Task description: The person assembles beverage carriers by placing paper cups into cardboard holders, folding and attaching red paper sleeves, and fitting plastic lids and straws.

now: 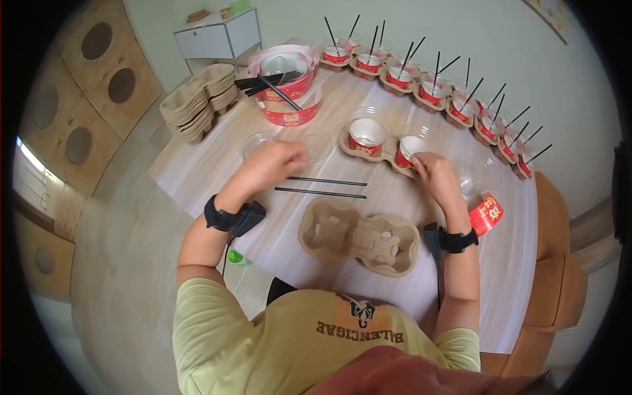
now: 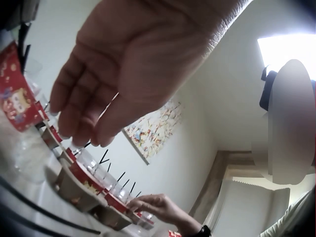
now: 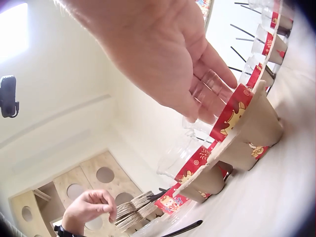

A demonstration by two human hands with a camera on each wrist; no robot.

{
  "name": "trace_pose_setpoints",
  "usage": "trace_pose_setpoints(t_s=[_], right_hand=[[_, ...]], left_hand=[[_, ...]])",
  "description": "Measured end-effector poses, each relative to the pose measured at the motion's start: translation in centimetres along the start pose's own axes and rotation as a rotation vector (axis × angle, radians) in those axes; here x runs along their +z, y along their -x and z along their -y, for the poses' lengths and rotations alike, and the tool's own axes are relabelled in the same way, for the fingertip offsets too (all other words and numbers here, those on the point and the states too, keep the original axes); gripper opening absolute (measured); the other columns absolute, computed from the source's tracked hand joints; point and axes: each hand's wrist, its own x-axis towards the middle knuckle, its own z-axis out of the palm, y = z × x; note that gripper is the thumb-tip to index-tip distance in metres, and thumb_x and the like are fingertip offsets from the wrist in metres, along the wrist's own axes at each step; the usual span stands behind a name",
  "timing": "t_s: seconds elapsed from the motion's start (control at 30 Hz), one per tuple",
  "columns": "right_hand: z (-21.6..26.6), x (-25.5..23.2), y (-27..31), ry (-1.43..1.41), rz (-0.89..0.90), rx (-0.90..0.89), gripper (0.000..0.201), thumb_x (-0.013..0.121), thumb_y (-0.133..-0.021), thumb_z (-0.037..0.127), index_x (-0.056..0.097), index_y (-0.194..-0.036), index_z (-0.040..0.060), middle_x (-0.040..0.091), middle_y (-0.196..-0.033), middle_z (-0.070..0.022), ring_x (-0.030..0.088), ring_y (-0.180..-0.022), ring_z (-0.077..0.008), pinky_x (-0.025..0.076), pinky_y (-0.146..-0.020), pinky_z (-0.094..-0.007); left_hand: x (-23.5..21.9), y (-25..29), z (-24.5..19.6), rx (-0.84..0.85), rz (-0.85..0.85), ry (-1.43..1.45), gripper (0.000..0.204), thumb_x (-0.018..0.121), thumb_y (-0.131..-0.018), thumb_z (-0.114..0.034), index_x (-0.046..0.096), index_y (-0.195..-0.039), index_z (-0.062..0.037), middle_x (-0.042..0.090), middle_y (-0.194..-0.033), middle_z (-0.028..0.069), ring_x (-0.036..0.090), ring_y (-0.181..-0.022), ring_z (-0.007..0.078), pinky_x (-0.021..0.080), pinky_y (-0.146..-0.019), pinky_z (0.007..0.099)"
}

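Observation:
My right hand (image 1: 436,176) is at the right-hand red-and-white paper cup (image 1: 405,149), and its thumb and fingers pinch the rim. The cup sits in a brown pulp carrier (image 1: 388,157) beside another red paper cup (image 1: 367,137). In the right wrist view, the red cup wall (image 3: 231,116) hides part of the fingertips. Loosely curled, my left hand (image 1: 271,164) hovers over clear plastic pieces (image 1: 316,145) and holds nothing. Just in front of it, two black straws (image 1: 322,193) lie side by side on the table.
Nearest me is another pulp carrier (image 1: 359,234). Stacked carriers (image 1: 197,105) and red tubs (image 1: 289,117) with loose black straws stand at the back left. Filled carriers (image 1: 431,92) with straws line the far edge. A red printed piece (image 1: 486,214) lies at right.

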Motion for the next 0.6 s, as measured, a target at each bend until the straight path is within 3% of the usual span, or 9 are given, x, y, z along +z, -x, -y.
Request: trace_pose_setpoints(t_s=[0.13,0.23,0.27,0.3,0.37,0.43,0.47,0.57,0.6], right_hand=[[1.7,-1.7,0.2,-0.03,-0.067,-0.005,0.023,0.057,-0.077,0.015,0.057,-0.096,0.0019,0.057,-0.095,-0.017,0.055,-0.083,-0.0348,0.045,-0.071,-0.0372],[1.4,-2.9,0.6,-0.07,-0.145,0.002,0.025,0.058,-0.077,0.012,0.055,-0.099,0.0027,0.055,-0.1,-0.0171,0.054,-0.087,-0.0345,0.046,-0.072,-0.035],[1.5,-3.3,0.8,-0.183,-0.16,0.089,0.021,0.055,-0.079,0.011,0.056,-0.099,0.004,0.057,-0.097,-0.0128,0.057,-0.088,-0.0271,0.046,-0.071,-0.0313],[1.1,-3.2,1.0,-0.189,-0.16,0.08,0.021,0.055,-0.079,0.011,0.056,-0.099,0.004,0.057,-0.097,-0.0128,0.057,-0.088,-0.0271,0.046,-0.071,-0.0313],[-0.7,-2.7,1.5,-0.408,-0.269,0.316,0.017,0.052,-0.082,0.011,0.057,-0.099,0.0065,0.057,-0.098,-0.007,0.055,-0.088,-0.0164,0.046,-0.069,-0.0273],[-3.4,-1.1,1.9,-0.472,-0.304,0.331,0.02,0.05,-0.085,0.012,0.056,-0.103,0.007,0.055,-0.099,-0.0024,0.051,-0.089,-0.0106,0.045,-0.068,-0.0242],[-4.3,-0.3,2.1,-0.574,-0.365,0.389,0.022,0.049,-0.085,0.014,0.054,-0.106,0.0076,0.053,-0.101,-0.0025,0.05,-0.091,-0.0102,0.045,-0.07,-0.0245],[-6.3,1.7,2.8,-0.739,-0.391,0.501,0.03,0.047,-0.087,0.02,0.048,-0.116,0.0104,0.052,-0.103,-0.0028,0.048,-0.096,-0.0098,0.044,-0.074,-0.0257],[-6.0,2.1,2.8,-0.855,-0.368,0.588,0.031,0.048,-0.087,0.019,0.047,-0.116,0.0091,0.051,-0.099,-0.0019,0.048,-0.091,-0.0097,0.043,-0.071,-0.0239]], left_hand=[[2.8,0.4,0.8,0.136,-0.023,-0.125,0.022,0.062,-0.072,-0.008,0.053,-0.091,-0.0054,0.054,-0.085,0.0115,0.054,-0.08,0.0309,0.044,-0.068,0.0379],[2.9,1.1,1.1,0.003,0.056,-0.181,0.03,0.063,-0.071,-0.009,0.052,-0.1,-0.0079,0.053,-0.091,0.0128,0.053,-0.085,0.0318,0.044,-0.07,0.0384],[2.8,1.2,1.4,-0.006,0.05,-0.187,0.03,0.063,-0.071,-0.009,0.052,-0.1,-0.0079,0.053,-0.091,0.0128,0.053,-0.085,0.0318,0.044,-0.07,0.0384],[2.8,1.3,2.0,0.017,0.064,-0.17,0.033,0.063,-0.071,-0.01,0.052,-0.102,-0.0081,0.053,-0.092,0.0131,0.053,-0.086,0.0324,0.044,-0.071,0.0386],[2.2,1.7,2.7,0.03,0.073,-0.156,0.036,0.063,-0.071,-0.01,0.051,-0.104,-0.0083,0.053,-0.093,0.0134,0.053,-0.086,0.033,0.044,-0.071,0.0388],[0.8,2.2,3.4,0.085,-0.209,-0.228,0.037,0.065,-0.069,-0.011,0.051,-0.104,-0.0068,0.053,-0.094,0.0135,0.053,-0.087,0.0338,0.043,-0.073,0.0395],[-0.2,2.3,3.4,-0.102,-0.17,-0.263,0.04,0.066,-0.068,-0.013,0.051,-0.105,-0.0068,0.053,-0.098,0.0134,0.052,-0.09,0.0333,0.043,-0.075,0.0386],[-1.2,2.9,5.2,-0.228,-0.154,-0.347,0.044,0.066,-0.068,-0.015,0.051,-0.109,-0.0109,0.051,-0.102,0.0131,0.05,-0.094,0.0309,0.042,-0.079,0.0366],[-0.7,3.0,6.8,-0.216,-0.092,-0.381,0.057,0.068,-0.066,-0.024,0.046,-0.118,-0.014,0.045,-0.117,0.0165,0.043,-0.107,0.0349,0.039,-0.087,0.0397]])
